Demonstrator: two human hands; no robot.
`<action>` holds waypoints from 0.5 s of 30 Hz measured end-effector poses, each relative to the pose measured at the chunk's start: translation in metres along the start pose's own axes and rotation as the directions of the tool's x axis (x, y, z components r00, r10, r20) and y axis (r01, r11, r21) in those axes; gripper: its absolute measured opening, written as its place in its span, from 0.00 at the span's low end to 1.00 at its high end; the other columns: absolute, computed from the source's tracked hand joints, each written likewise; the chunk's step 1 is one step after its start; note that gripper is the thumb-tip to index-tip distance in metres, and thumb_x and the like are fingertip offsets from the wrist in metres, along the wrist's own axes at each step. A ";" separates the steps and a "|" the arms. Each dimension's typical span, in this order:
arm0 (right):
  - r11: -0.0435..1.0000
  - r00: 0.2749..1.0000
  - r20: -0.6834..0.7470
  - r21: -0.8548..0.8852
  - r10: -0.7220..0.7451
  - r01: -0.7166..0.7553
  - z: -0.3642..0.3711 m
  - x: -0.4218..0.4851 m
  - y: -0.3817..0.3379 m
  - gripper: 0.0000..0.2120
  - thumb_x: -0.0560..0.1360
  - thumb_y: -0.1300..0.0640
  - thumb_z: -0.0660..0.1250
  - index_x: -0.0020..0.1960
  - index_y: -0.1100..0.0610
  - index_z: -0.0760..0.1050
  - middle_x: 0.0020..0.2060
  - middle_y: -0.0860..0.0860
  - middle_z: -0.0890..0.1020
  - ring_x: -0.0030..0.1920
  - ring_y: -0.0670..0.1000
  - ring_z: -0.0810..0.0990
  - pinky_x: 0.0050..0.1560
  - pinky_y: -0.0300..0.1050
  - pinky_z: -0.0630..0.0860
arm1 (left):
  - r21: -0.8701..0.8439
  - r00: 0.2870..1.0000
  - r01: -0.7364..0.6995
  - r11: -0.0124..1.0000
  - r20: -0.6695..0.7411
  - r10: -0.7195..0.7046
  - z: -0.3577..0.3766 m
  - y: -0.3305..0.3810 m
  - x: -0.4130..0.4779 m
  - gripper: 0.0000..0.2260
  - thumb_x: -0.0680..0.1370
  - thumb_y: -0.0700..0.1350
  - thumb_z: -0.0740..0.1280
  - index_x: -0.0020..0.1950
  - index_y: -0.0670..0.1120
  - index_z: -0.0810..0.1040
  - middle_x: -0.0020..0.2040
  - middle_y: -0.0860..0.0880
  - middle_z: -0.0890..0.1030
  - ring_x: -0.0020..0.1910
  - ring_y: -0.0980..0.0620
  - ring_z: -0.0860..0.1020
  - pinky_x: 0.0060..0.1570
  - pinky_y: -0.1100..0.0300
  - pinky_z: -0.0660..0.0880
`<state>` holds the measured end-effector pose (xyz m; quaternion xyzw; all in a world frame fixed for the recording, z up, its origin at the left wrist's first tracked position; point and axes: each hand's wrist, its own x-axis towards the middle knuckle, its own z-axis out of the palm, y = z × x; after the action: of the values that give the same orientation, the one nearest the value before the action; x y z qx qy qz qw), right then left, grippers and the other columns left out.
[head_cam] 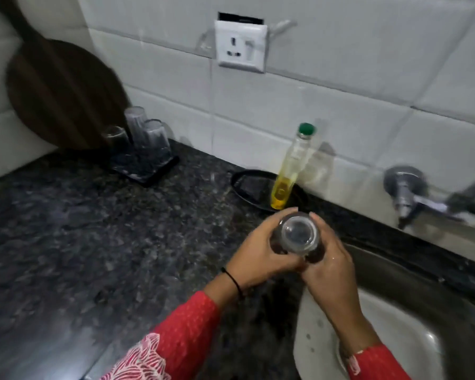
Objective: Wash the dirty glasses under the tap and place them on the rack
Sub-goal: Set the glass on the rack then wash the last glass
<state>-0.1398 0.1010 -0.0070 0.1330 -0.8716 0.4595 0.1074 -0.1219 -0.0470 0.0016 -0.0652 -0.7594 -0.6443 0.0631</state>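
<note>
A clear glass [296, 233] is held between both hands just left of the sink [412, 286], its round end facing the camera. My left hand [261, 256] wraps its left side and my right hand [329, 270] cups its right side. A black rack [148, 171] stands at the back left of the counter with three glasses [146, 133] upside down on it. The tap [414, 198] juts from the wall at the right, and no water shows under it.
A bottle of yellow liquid with a green cap [288, 171] stands on a black round lid [247, 187] by the wall. A dark round wooden board [61, 91] leans in the left corner. A wall socket [240, 46] sits above the dark granite counter [93, 242].
</note>
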 end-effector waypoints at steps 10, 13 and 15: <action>0.927 0.968 0.221 0.375 -0.122 0.031 0.248 0.144 -0.129 0.19 0.64 0.62 0.76 0.53 0.56 0.76 0.40 0.44 0.81 0.39 0.33 0.79 0.43 0.27 0.72 | -0.019 0.934 0.118 0.993 -0.338 -0.118 -0.271 -0.056 0.058 0.32 0.72 0.39 0.73 0.73 0.43 0.63 0.65 0.46 0.73 0.62 0.54 0.74 0.60 0.61 0.75; 0.914 0.954 0.294 0.400 -0.056 -0.070 0.311 0.169 -0.133 0.24 0.64 0.66 0.78 0.57 0.58 0.75 0.42 0.44 0.81 0.40 0.32 0.79 0.43 0.27 0.73 | -0.034 0.905 0.177 0.984 -0.388 -0.176 -0.317 -0.083 0.070 0.22 0.76 0.28 0.61 0.69 0.38 0.65 0.61 0.48 0.73 0.62 0.52 0.73 0.58 0.68 0.72; 0.915 0.949 0.314 0.389 -0.024 -0.106 0.345 0.182 -0.131 0.25 0.62 0.65 0.79 0.56 0.56 0.75 0.44 0.48 0.83 0.43 0.40 0.81 0.46 0.35 0.76 | -0.016 0.907 0.219 0.976 -0.366 -0.210 -0.337 -0.102 0.077 0.24 0.75 0.24 0.57 0.70 0.37 0.65 0.65 0.46 0.72 0.67 0.50 0.70 0.60 0.69 0.70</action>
<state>-0.2901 -0.2807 -0.0411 0.2044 -0.7673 0.6037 -0.0708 -0.2122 -0.3947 -0.0286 0.1403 -0.7452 -0.6383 0.1330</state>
